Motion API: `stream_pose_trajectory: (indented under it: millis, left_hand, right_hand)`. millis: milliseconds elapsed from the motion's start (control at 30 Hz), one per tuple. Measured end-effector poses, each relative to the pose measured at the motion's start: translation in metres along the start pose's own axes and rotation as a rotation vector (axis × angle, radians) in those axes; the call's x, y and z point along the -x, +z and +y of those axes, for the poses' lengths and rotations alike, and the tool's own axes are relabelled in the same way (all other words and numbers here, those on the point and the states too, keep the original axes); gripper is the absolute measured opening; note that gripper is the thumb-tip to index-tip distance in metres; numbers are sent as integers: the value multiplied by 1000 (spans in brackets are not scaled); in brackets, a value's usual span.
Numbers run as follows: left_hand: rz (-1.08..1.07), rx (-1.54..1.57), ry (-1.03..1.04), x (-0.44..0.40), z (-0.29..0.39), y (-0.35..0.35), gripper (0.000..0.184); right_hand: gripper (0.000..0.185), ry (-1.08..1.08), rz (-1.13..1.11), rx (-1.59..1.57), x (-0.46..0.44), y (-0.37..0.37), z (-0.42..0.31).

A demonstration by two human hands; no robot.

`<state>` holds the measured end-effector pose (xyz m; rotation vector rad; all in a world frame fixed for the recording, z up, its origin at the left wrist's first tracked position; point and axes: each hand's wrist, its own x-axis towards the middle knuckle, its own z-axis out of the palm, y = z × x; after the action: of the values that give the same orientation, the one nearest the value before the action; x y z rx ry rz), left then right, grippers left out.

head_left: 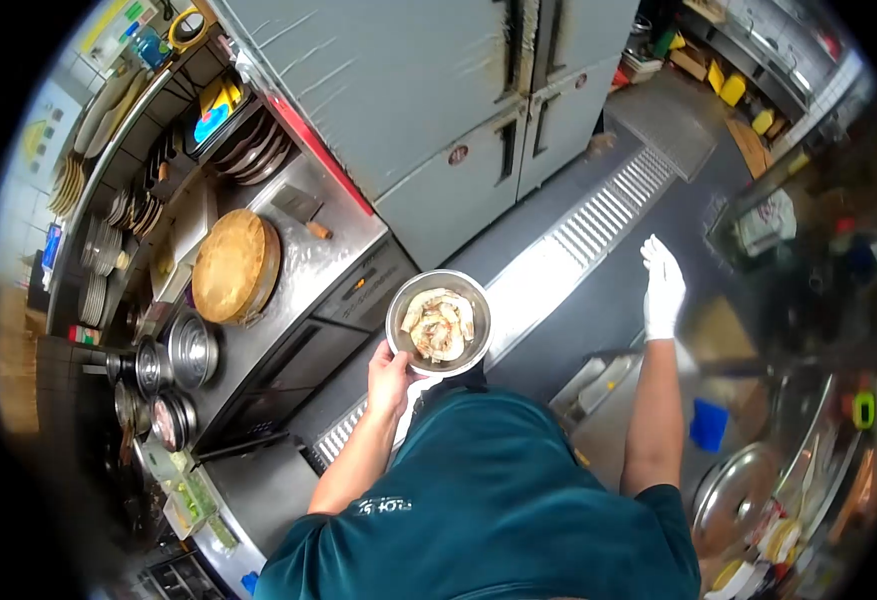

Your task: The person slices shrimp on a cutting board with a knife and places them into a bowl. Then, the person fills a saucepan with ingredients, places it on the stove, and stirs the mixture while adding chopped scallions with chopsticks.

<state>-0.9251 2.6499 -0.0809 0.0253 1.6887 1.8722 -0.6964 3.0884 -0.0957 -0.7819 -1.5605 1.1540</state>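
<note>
My bare left hand [389, 380] grips the near rim of a round metal bowl [483, 312], thumb over the edge. Inside the bowl lie several pale, brownish pieces that look like shrimp [440, 325]. Out to the right, my right hand [663, 287] wears a white glove. Its fingers stretch forward and hold nothing that I can see. The bowl is held in front of my dark green shirt, above the floor.
On the left, a steel counter carries a round wooden chopping board [233, 265], a cleaver [300, 205] and metal bowls [193, 348]. A large steel refrigerator [428, 110] stands ahead. A drain grate [598, 215] crosses the floor. Lower right sits a round metal lid [733, 495].
</note>
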Motion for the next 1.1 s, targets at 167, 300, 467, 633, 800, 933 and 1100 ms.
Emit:
stream_pose_trajectory:
  millis: [167,300,467,633,800,933,1100]
  left_hand:
    - [-18,15,-2,-135,43,34,37]
    - [-71,12,8,-197,65,77,35]
    - [-108,-56,28,-252,106,133,33]
    - [-83,-4,-5,-291,116,177,48]
    - [39,56,41,-319,103,249,47]
    - [118,102,20,-349,85,304,48]
    - [87,115,26,-401,104,399,50]
  right_hand:
    - [31,-79,-75,-114,-148,118,-41]
    - [34,65,-200,-370,-247,178,-31]
    - [48,102,-173,-401,-377,244,-9]
    - [54,73,-100,-396,-504,316,11]
    - [65,13,-195,-198,-606,352,17]
    - [51,-149,-219,-81,-634,367,55]
    - [44,-210,-118,-38,-613,312,115]
